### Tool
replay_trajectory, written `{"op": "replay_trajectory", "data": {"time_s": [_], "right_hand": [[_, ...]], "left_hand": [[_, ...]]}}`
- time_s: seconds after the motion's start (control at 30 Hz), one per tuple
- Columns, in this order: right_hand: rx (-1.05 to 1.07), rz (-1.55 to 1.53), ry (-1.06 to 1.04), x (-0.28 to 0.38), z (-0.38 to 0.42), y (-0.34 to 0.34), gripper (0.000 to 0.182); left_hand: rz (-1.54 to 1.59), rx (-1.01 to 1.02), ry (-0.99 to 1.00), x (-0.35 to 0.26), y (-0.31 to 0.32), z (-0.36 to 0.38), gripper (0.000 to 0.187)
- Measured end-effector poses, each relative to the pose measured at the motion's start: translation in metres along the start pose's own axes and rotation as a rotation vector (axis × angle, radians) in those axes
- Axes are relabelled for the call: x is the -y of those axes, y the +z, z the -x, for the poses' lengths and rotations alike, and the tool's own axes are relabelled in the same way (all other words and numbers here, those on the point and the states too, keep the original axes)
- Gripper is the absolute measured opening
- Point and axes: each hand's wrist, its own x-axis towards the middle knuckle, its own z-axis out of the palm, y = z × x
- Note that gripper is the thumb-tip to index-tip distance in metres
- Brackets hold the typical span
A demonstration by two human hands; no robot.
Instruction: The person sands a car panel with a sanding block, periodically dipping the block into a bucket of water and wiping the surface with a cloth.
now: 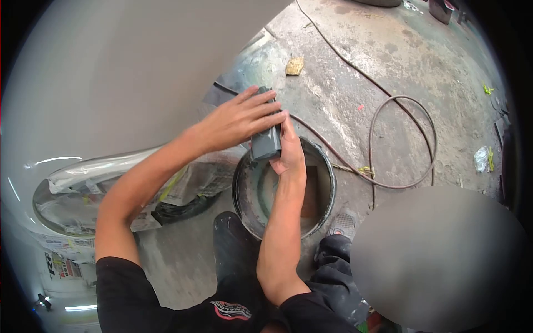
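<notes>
A dark grey block (266, 145), with what looks like a dark sheet around it, is held between my two hands above a round bucket. My left hand (247, 117) lies over the top of the block, its fingers stretched across it. From below and the right, my right hand (290, 147) grips the block's side, its fingers partly hidden behind it. The bucket (332, 191) has a stained rim and cloudy liquid, with a brownish shape inside. My right forearm crosses over its opening.
A large grey car panel (139, 61) fills the upper left, with a paper-masked opening (194, 180) below. A hose (369, 144) loops across the concrete floor. A yellowish scrap (294, 66) lies ahead. Another person's dark-clothed leg (336, 266) is at the lower right, beside a blurred area.
</notes>
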Motion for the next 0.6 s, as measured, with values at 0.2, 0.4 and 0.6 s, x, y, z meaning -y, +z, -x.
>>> {"op": "replay_trajectory", "data": {"time_s": [0.2, 0.4, 0.6], "right_hand": [[-0.02, 0.097, -0.194, 0.015, 0.014, -0.002, 0.096], [0.094, 0.273, -0.422, 0.0, 0.02, 0.0, 0.067], [-0.129, 0.649, -0.712, -0.018, 0.001, 0.009, 0.044]], "left_hand": [[0.406, 0.073, -0.419, -0.012, -0.014, 0.0, 0.062], [0.978, -0.13, -0.909, -0.025, 0.016, 0.005, 0.045], [1.274, -0.563, -0.999, -0.053, 0.053, -0.007, 0.04]]}}
